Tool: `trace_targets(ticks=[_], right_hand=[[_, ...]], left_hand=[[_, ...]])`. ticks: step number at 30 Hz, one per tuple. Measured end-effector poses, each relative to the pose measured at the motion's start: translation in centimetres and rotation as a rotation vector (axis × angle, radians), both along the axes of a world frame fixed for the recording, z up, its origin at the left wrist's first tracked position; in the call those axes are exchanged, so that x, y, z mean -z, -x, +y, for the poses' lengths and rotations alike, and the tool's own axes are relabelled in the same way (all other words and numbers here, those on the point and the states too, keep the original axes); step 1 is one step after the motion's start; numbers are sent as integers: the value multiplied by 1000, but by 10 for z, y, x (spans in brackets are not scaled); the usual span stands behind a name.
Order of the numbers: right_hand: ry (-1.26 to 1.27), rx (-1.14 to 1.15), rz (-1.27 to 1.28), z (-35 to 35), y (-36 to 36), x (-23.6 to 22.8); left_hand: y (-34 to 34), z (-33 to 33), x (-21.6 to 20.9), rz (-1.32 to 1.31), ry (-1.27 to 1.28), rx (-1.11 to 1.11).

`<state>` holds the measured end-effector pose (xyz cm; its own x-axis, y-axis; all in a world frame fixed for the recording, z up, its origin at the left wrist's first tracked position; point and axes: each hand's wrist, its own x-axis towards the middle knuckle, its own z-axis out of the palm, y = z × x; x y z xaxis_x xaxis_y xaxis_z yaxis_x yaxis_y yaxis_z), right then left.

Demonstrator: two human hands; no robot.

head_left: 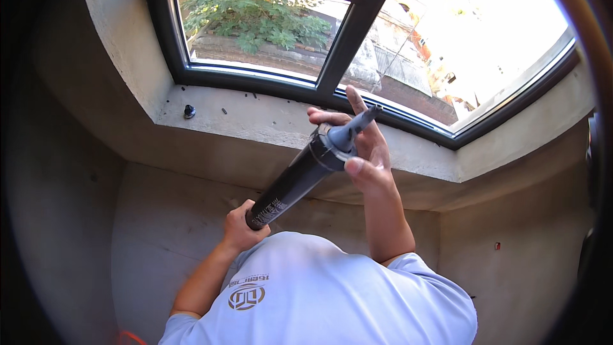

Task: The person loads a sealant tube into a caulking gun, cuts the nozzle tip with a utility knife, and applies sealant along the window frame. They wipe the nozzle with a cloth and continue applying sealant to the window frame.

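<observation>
Bare grey concrete walls (191, 230) all round, unpainted and a bit rough; deep concrete sill (268, 121) under a window with a dark frame (348, 32), one thick bar splitting the glass into two panes; a few small dark bits scattered along the sill, plus one small dark knob-like thing (189, 111) near the left corner; outside there's a leafy green tree (255, 16), old brick buildings (408, 70) and really harsh sunlight blowing out the right pane; inside stays pretty dim, a tiny red mark (497, 246) on the right wall.

Both hands (306, 198) on black sealant tube (297, 182)
</observation>
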<state>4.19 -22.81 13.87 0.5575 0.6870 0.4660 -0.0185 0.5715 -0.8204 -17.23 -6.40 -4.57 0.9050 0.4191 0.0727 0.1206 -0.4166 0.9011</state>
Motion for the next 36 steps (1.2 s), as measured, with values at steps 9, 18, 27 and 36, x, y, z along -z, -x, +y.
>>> trace_targets(ticks=[9,18,27,36], right_hand=[[19,-24,-9,-8,3,8],[12,-34,61,-24,5,0],[-95,-82,-184,-22,6,6],[18,44,-286,-19,-1,31]], left_hand=[[-7,-8,16,-69,131,108],[-17,-8,24,-62,65,150],[-23,6,56,52,109,141],[-30,18,64,-42,94,332]])
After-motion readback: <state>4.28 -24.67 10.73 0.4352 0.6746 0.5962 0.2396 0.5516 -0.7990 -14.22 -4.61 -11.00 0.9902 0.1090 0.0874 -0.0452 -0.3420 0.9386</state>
